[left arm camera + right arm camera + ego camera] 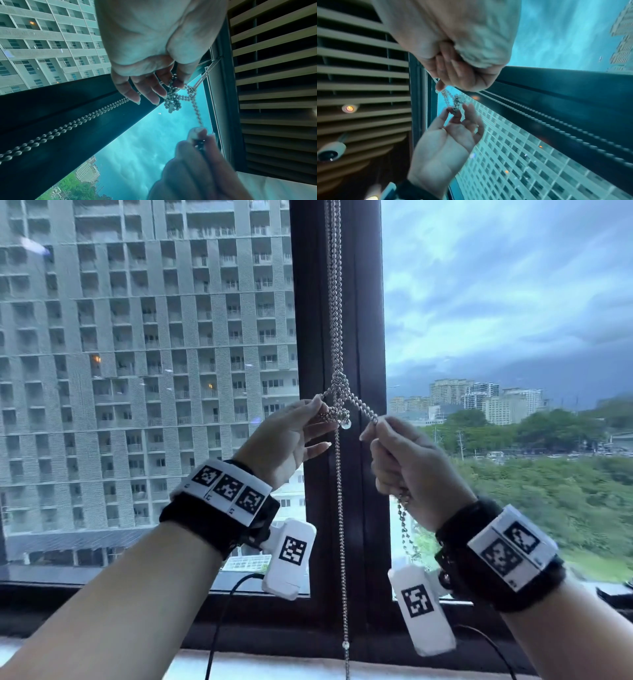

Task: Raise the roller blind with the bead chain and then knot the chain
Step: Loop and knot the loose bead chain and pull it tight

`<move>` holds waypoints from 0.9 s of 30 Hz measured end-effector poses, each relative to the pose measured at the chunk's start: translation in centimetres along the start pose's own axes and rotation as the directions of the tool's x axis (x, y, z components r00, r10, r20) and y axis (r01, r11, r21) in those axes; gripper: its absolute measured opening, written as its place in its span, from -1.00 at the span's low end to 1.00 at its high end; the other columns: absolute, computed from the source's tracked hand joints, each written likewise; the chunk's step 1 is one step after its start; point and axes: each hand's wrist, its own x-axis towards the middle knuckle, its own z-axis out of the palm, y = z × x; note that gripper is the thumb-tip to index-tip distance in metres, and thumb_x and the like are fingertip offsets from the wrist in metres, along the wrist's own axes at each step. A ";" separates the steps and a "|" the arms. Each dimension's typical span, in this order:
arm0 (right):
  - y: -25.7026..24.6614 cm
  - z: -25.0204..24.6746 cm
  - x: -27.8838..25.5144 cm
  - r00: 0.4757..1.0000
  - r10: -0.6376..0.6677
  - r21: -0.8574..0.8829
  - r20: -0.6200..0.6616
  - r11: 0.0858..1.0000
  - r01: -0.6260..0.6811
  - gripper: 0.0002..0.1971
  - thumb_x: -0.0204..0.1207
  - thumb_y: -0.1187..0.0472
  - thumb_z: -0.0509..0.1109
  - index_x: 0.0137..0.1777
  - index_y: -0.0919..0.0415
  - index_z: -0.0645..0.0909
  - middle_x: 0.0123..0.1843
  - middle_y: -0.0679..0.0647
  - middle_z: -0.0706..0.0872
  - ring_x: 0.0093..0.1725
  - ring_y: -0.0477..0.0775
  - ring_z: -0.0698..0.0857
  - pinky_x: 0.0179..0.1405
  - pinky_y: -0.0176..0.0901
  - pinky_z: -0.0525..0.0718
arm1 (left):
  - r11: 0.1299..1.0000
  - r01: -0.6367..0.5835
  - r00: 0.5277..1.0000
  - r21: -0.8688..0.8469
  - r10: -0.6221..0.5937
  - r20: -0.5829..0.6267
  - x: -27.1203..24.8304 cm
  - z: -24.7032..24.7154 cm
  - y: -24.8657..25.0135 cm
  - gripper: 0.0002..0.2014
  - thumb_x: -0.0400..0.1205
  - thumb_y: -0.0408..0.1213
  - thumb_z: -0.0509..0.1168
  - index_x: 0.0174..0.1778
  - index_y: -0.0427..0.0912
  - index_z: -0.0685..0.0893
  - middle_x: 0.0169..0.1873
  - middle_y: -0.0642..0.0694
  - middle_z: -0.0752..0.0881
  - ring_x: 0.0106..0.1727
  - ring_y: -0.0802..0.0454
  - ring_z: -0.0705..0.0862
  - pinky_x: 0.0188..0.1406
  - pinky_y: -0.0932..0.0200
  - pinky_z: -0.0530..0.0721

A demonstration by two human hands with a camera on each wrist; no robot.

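Note:
A silver bead chain (pixel 335 302) hangs down in front of the dark window mullion (pixel 363 320). At hand height it forms a loose knot (pixel 339 392) with a small clear connector (pixel 346 424) just below. My left hand (pixel 294 436) pinches a loop of the knot between thumb and forefinger, its other fingers spread. My right hand (pixel 407 463) is curled in a fist round the strand that leaves the knot to the right, and the slack chain (pixel 406 529) dangles below it. In the left wrist view the knot (pixel 175 100) sits by my fingertips (pixel 163 94). The blind itself is out of view.
A second run of chain (pixel 340 542) hangs straight down to the window sill (pixel 274 662). Glass panes lie left and right of the mullion. A slatted ceiling (pixel 359 81) with a lamp (pixel 349 108) and a dome camera (pixel 330 151) shows overhead.

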 end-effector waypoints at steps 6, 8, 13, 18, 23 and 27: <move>3.6 1.4 -1.9 0.995 0.088 -0.150 -0.043 0.984 -0.093 -0.62 0.70 0.13 0.08 -0.39 0.16 0.35 -0.57 -0.01 0.28 -0.65 -0.13 0.19 -0.74 -0.39 0.18 | 0.996 -0.064 0.998 -0.062 0.065 0.013 -0.1 0.8 -0.5 -0.81 0.70 -0.26 0.17 -0.23 -0.09 0.57 -0.37 0.05 0.78 -0.31 0.16 0.75 -0.07 0.12 0.60; 4.1 1.7 -2.0 0.994 0.095 -0.139 -0.051 0.985 -0.101 -0.61 0.70 0.13 0.07 -0.41 0.17 0.32 -0.58 -0.01 0.27 -0.66 -0.13 0.18 -0.74 -0.39 0.17 | 0.996 -0.075 0.997 -0.056 0.076 0.016 0.0 1.1 -0.9 -0.87 0.68 -0.28 0.20 -0.19 -0.10 0.54 -0.35 0.03 0.78 -0.30 0.13 0.75 -0.08 0.13 0.63; 6.0 2.3 -3.0 0.990 0.132 -0.120 -0.051 0.983 -0.137 -0.60 0.69 0.11 0.07 -0.42 0.17 0.29 -0.60 -0.02 0.27 -0.67 -0.17 0.20 -0.74 -0.41 0.18 | 0.995 -0.067 0.993 -0.068 0.073 0.097 -0.6 2.0 -1.3 -0.83 0.72 -0.16 0.10 -0.03 -0.13 0.56 -0.32 -0.01 0.67 -0.22 0.09 0.74 -0.19 0.17 0.70; 7.6 3.1 -3.3 0.991 0.126 -0.101 -0.040 0.986 -0.130 -0.59 0.68 0.05 0.08 -0.44 0.12 0.29 -0.63 -0.11 0.31 -0.64 -0.13 0.21 -0.70 -0.37 0.20 | 0.996 -0.081 0.981 -0.041 0.087 0.172 -0.6 3.2 -1.5 -0.68 0.72 -0.08 0.05 -0.18 -0.17 0.58 -0.25 -0.06 0.60 -0.14 0.05 0.71 -0.13 0.10 0.72; 8.5 3.7 -3.3 0.998 0.060 -0.086 -0.022 0.994 -0.061 -0.59 0.65 0.00 0.12 -0.44 0.09 0.31 -0.62 -0.10 0.31 -0.60 -0.11 0.20 -0.63 -0.27 0.12 | 0.993 -0.059 0.987 -0.104 0.074 0.146 -0.5 3.9 -2.3 -0.63 0.73 0.00 0.00 -0.33 -0.10 0.41 -0.54 0.01 0.47 -0.66 0.20 0.40 -0.64 0.28 0.18; 8.8 3.5 -3.1 0.998 0.050 -0.057 -0.027 0.997 -0.052 -0.63 0.61 0.02 0.13 -0.43 0.11 0.30 -0.62 -0.11 0.32 -0.61 -0.15 0.21 -0.65 -0.36 0.20 | 0.995 -0.082 0.989 -0.065 0.089 0.121 -0.4 4.4 -2.5 -0.60 0.73 0.02 -0.01 -0.37 -0.10 0.36 -0.64 0.04 0.39 -0.73 0.21 0.25 -0.68 0.29 0.12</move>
